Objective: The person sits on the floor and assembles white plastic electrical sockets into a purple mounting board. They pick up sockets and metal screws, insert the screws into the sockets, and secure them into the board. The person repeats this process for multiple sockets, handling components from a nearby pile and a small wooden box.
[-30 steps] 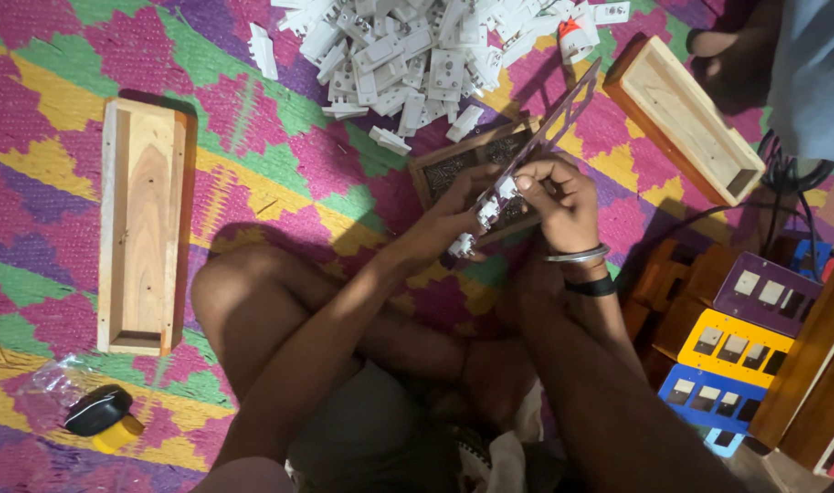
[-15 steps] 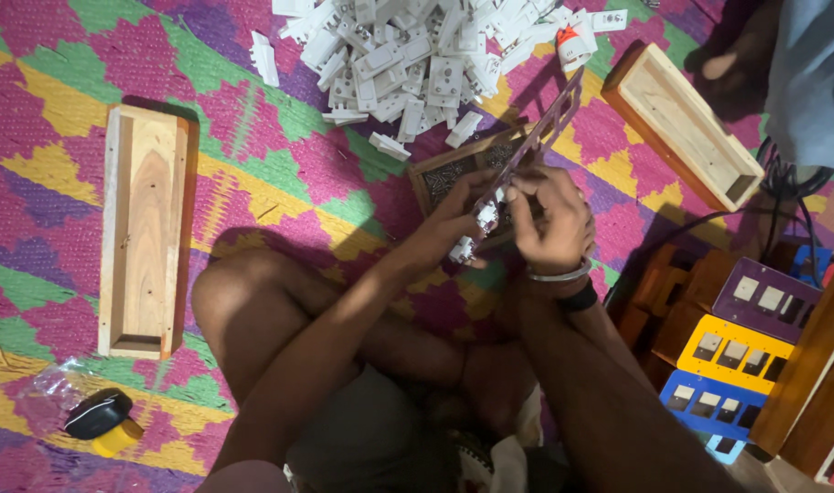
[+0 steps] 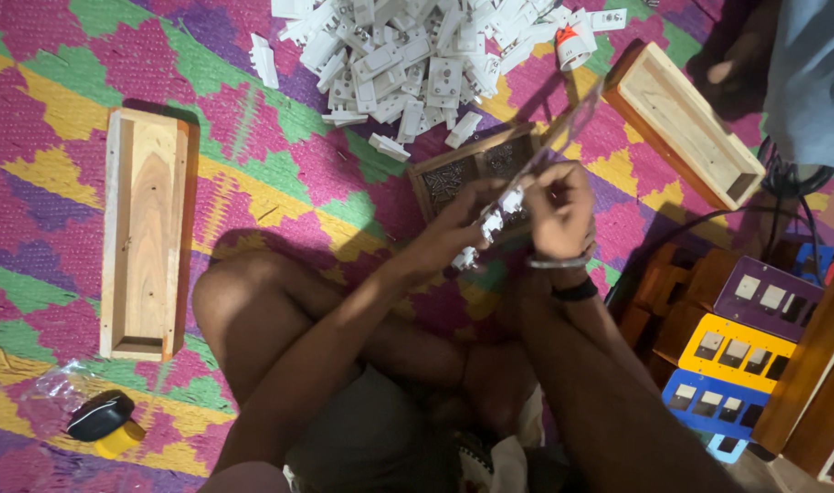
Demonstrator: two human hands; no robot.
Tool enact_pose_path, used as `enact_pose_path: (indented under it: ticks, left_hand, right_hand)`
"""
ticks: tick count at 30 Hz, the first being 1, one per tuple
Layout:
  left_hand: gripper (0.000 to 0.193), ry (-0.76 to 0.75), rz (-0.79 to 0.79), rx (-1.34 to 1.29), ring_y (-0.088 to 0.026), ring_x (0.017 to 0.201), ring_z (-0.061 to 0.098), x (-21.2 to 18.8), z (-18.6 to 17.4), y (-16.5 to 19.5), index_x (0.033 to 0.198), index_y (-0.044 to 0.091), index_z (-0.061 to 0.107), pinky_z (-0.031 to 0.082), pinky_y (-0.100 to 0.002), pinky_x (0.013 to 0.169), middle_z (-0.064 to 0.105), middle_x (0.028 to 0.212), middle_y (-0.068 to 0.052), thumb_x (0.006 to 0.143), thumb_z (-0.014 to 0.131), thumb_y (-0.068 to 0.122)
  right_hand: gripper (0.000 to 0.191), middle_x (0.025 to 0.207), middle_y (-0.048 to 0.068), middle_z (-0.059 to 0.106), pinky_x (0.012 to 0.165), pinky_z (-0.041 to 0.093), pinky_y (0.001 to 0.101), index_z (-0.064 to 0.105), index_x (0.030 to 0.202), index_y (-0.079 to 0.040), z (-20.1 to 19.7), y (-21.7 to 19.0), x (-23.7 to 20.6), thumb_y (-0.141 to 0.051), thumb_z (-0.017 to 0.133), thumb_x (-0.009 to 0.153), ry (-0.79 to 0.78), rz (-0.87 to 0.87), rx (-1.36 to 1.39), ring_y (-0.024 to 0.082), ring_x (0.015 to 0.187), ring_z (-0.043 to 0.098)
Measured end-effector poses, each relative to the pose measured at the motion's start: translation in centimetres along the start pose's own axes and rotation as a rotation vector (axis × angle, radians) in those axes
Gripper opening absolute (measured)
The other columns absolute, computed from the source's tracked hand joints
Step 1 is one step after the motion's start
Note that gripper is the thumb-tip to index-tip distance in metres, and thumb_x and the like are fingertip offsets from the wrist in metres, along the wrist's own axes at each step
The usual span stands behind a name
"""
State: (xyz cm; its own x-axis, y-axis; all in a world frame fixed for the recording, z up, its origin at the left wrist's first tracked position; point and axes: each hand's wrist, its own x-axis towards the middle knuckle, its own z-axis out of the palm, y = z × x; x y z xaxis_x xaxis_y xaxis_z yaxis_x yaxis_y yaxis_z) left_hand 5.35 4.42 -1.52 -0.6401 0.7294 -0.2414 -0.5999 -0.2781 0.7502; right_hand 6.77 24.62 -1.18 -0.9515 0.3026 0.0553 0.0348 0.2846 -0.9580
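Note:
My left hand (image 3: 460, 225) and my right hand (image 3: 558, 208) together hold a long clear panel (image 3: 536, 169) with white switch modules fitted along its lower part. The panel tilts up to the right, above a small wooden tray of screws (image 3: 467, 173). The left hand grips the lower end, where the white modules sit. The right hand is closed around the panel's middle, fingers on a module. A large pile of white switch parts (image 3: 417, 55) lies on the mat just beyond the tray.
A long wooden box (image 3: 146, 233) lies on the colourful woven mat at left, another wooden box (image 3: 684, 123) at upper right. Purple, yellow and blue switch plates (image 3: 741, 342) are stacked at right. A black-and-yellow object (image 3: 102, 422) sits at lower left. Another person's foot (image 3: 737, 64) shows at top right.
Both hands with the panel have shifted slightly; the right hand has closed further around the panel's middle.

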Motion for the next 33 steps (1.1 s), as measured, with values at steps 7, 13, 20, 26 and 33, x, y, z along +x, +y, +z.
enact_pose_path:
  ticks: [7,13,20,26,33]
  left_hand:
    - [0.078,-0.025,0.010,-0.025,-0.024,0.124,0.049,0.3,-0.3,-1.4,0.155,0.020,0.031,0.061,-0.042,0.082,0.043,0.149,-0.007,0.082,0.057,0.012]
    - [0.079,-0.030,0.197,0.044,-0.024,0.137,0.044,1.2,-0.5,-2.8,0.160,0.014,0.033,0.046,-0.038,0.107,0.045,0.156,-0.010,0.086,0.059,0.008]
    - [0.077,0.017,0.489,0.616,-0.032,0.146,0.042,-0.3,0.1,0.4,0.157,0.015,0.040,0.036,-0.050,0.122,0.043,0.155,-0.014,0.085,0.067,0.017]
    - [0.092,0.529,0.555,1.349,-0.043,0.130,0.047,-1.4,0.2,3.6,0.153,0.005,0.035,0.042,-0.058,0.107,0.047,0.142,-0.023,0.079,0.082,0.032]
    - [0.092,1.131,0.345,1.468,-0.037,0.112,0.059,-2.5,-6.8,6.3,0.153,0.008,0.042,0.045,-0.052,0.094,0.058,0.122,-0.015,0.078,0.087,0.038]
  right_hand:
    - [0.025,0.088,0.001,0.055,0.074,0.042,0.0238,0.050,0.096,-0.008,-0.5,0.6,-0.3,0.005,0.072,0.098,0.034,0.083,0.039,0.010,0.080,0.051]
    - [0.023,0.094,0.002,0.062,0.078,0.050,0.0242,0.051,0.100,-0.009,-0.6,0.7,-0.3,0.004,0.069,0.094,-0.053,0.050,0.169,0.012,0.085,0.059]
    - [0.009,0.083,0.003,0.060,0.071,0.046,0.0239,0.056,0.100,-0.007,-0.9,0.3,0.9,-0.008,0.063,0.106,0.083,0.125,0.264,0.012,0.075,0.056]
    - [0.008,0.088,0.004,0.065,0.073,0.054,0.0297,0.060,0.096,-0.004,-1.0,-3.0,1.4,-0.001,0.062,0.103,-0.124,0.154,0.488,0.014,0.077,0.063]
    - [0.015,0.091,0.011,0.072,0.072,0.053,0.0417,0.072,0.105,-0.004,4.3,-3.3,7.4,-0.018,0.073,0.099,-0.312,-0.416,-0.656,0.028,0.082,0.067]
